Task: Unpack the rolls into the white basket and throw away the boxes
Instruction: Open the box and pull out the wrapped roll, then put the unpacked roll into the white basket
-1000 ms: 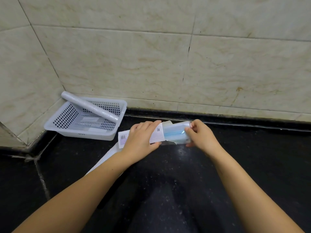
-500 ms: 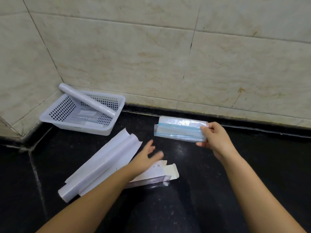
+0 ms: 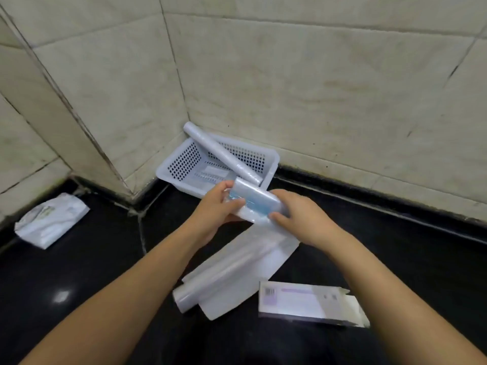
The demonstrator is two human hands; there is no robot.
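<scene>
1. Beige tiled walls point(image 3: 316, 88) meet in a corner above a glossy black worktop point(image 3: 79, 272).
2. In that corner sits the white basket point(image 3: 184, 164), with a long white roll point(image 3: 221, 152) leaning slantwise across its rim.
3. Both hands hold a short blue-banded roll point(image 3: 253, 204) just in front of the basket: the left hand point(image 3: 216, 209) has its fingers wrapped round one end, and the right hand point(image 3: 303, 217) grips the other.
4. Below them lie an opened white box point(image 3: 237, 272) with another roll point(image 3: 184, 299) in it, and a smaller box point(image 3: 308, 301) beside it.
5. A crumpled white packet point(image 3: 50, 222) lies far left.
</scene>
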